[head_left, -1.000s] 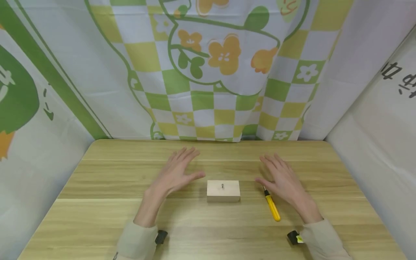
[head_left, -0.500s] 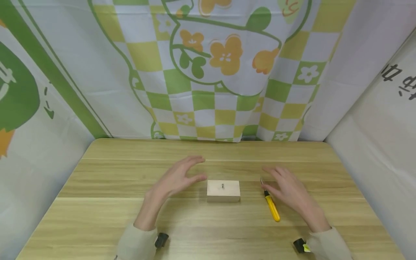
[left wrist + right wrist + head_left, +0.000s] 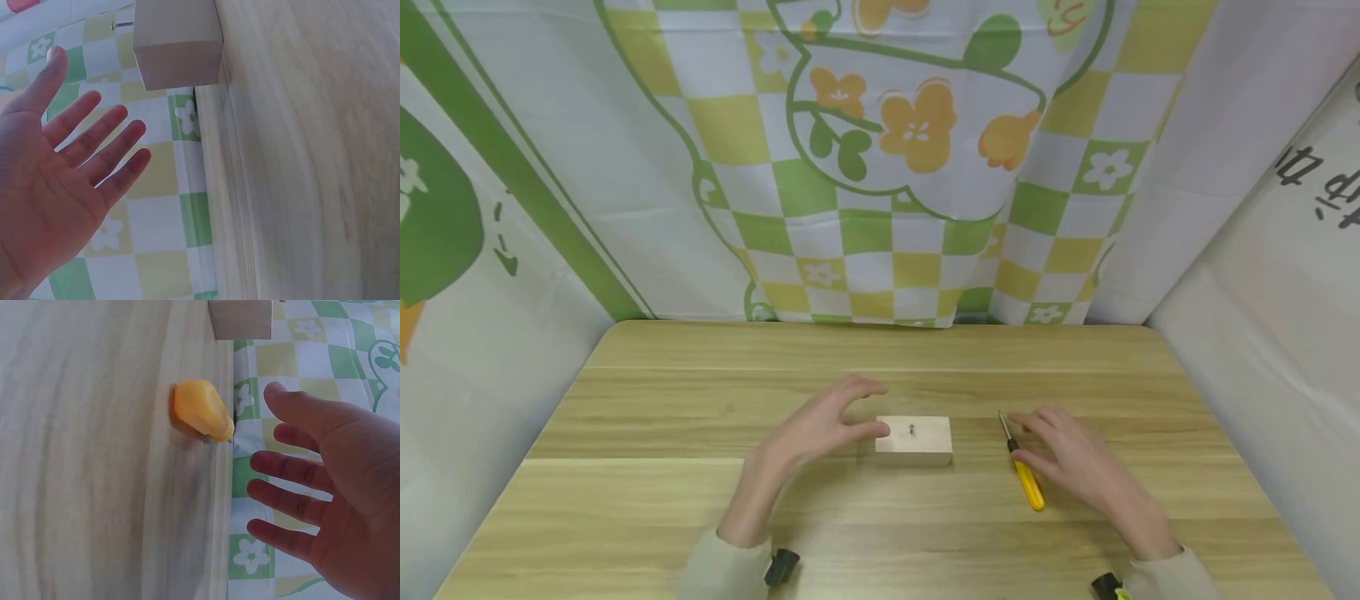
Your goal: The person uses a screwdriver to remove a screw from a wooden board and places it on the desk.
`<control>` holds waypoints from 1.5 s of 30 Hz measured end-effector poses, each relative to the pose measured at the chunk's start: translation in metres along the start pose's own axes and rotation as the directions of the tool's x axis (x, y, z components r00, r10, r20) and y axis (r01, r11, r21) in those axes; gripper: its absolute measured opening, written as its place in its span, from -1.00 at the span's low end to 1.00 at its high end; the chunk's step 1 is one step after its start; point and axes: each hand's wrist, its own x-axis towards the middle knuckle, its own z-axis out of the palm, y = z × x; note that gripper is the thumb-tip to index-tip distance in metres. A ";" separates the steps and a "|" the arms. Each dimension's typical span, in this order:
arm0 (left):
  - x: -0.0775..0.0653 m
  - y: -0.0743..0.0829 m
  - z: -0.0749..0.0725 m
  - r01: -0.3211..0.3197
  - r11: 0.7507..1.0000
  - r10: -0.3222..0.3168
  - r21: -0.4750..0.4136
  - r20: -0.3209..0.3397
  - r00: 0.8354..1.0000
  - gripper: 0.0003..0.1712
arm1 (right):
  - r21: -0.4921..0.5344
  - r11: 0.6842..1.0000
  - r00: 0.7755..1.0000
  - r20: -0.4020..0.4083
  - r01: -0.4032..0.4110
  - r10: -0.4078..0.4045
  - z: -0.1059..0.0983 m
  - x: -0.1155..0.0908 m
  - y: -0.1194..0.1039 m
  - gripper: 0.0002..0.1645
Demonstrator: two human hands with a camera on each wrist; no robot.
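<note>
A pale wooden block lies mid-table, with a small screw standing up from its top. My left hand hovers at the block's left, its thumb overlapping the block's corner in the head view. In the left wrist view a gap separates those relaxed, spread fingers from the block. A screwdriver with a yellow handle and dark collar lies to the right of the block. Just right of it is my right hand, fingers loosely bent and holding nothing. The right wrist view has the yellow handle apart from that hand.
The wood-grain table carries the block and screwdriver. A checked, flowered curtain hangs along its back edge, and pale printed cloths flank both sides. Small dark devices sit at the cuffs.
Both hands have come down and nearer. My left hand has shifted right towards the block, and my right hand has drawn back beside the screwdriver. Block and screwdriver have stayed put.
</note>
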 end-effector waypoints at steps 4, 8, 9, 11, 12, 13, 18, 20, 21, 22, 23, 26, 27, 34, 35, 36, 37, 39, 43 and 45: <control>-0.001 0.001 0.001 0.000 1.000 0.000 -0.029 0.004 1.000 -0.25 | 0.013 1.000 1.000 0.007 0.016 -0.016 0.001 -0.004 0.001 -0.43; -0.002 0.001 0.003 0.005 0.998 -0.004 -0.068 0.009 1.000 -0.24 | 0.031 0.999 0.999 0.016 0.035 -0.036 0.000 -0.009 0.002 -0.39; -0.002 0.001 0.003 0.011 0.997 -0.010 -0.080 0.014 1.000 -0.24 | 0.034 0.999 0.999 0.016 0.042 -0.043 0.000 -0.010 0.002 -0.39; -0.003 0.000 0.005 0.021 0.995 -0.019 -0.097 0.025 1.000 -0.24 | 0.040 0.998 0.998 0.011 0.057 -0.058 -0.001 -0.013 0.003 -0.37; -0.003 0.000 0.005 0.028 0.994 -0.025 -0.103 0.031 0.999 -0.24 | 0.040 0.997 0.998 0.010 0.063 -0.064 -0.002 -0.015 0.003 -0.37; -0.003 0.000 0.006 0.033 0.994 -0.029 -0.107 0.036 0.999 -0.24 | 0.041 0.997 0.998 0.011 0.066 -0.066 -0.002 -0.016 0.003 -0.38; -0.003 0.000 0.008 0.032 0.994 -0.028 -0.107 0.042 0.999 -0.23 | 0.076 0.995 0.997 0.049 0.060 -0.064 -0.003 -0.025 0.004 -0.35; -0.003 0.000 0.009 0.029 0.994 -0.024 -0.106 0.044 0.999 -0.22 | 0.093 0.995 0.996 0.070 0.046 -0.053 -0.002 -0.028 0.005 -0.31; -0.003 0.000 0.009 0.028 0.994 -0.023 -0.105 0.046 0.999 -0.22 | 0.101 0.994 0.996 0.079 0.041 -0.049 -0.002 -0.029 0.005 -0.29; -0.003 0.000 0.009 0.028 0.994 -0.022 -0.106 0.049 0.999 -0.21 | 0.107 0.994 0.995 0.086 0.038 -0.048 -0.002 -0.030 0.006 -0.27; -0.003 -0.001 0.009 0.027 0.994 -0.021 -0.109 0.053 0.998 -0.21 | 0.106 0.994 0.995 0.091 0.034 -0.044 -0.002 -0.031 0.006 -0.25; -0.002 -0.002 0.011 0.038 0.993 -0.029 -0.115 0.074 0.997 -0.18 | 0.135 0.991 0.992 0.117 0.024 -0.040 -0.002 -0.032 0.007 -0.24; -0.001 -0.002 0.012 0.040 0.993 -0.032 -0.111 0.080 0.996 -0.17 | 0.141 0.990 0.990 0.133 0.021 -0.040 -0.003 -0.033 0.006 -0.24; 0.001 -0.005 0.017 0.019 0.997 -0.012 -0.072 0.102 0.995 -0.17 | 0.142 0.990 0.969 0.246 -0.003 -0.032 -0.005 -0.033 0.006 -0.26; 0.001 -0.005 0.017 0.012 0.998 -0.005 -0.064 0.102 0.995 -0.18 | 0.138 0.990 0.968 0.247 0.005 -0.039 -0.005 -0.033 0.006 -0.26; 0.001 -0.005 0.018 0.007 0.998 -0.001 -0.058 0.103 0.995 -0.20 | 0.139 0.990 0.968 0.246 0.015 -0.049 -0.005 -0.033 0.006 -0.27; 0.002 -0.005 0.018 0.005 0.999 0.001 -0.054 0.104 0.995 -0.22 | 0.138 0.990 0.968 0.242 0.026 -0.059 -0.005 -0.033 0.006 -0.28; 0.002 -0.004 0.019 0.007 0.999 -0.002 -0.048 0.101 0.995 -0.23 | 0.134 0.990 0.968 0.241 0.040 -0.072 -0.005 -0.034 0.006 -0.30; 0.003 -0.005 0.020 0.024 0.998 -0.019 -0.053 0.092 0.996 -0.24 | 0.113 0.992 0.965 0.248 0.059 -0.086 -0.004 -0.033 0.006 -0.32; 0.004 -0.006 0.021 0.030 0.998 -0.025 -0.053 0.085 0.996 -0.23 | 0.105 0.992 0.963 0.254 0.067 -0.092 -0.003 -0.033 0.005 -0.34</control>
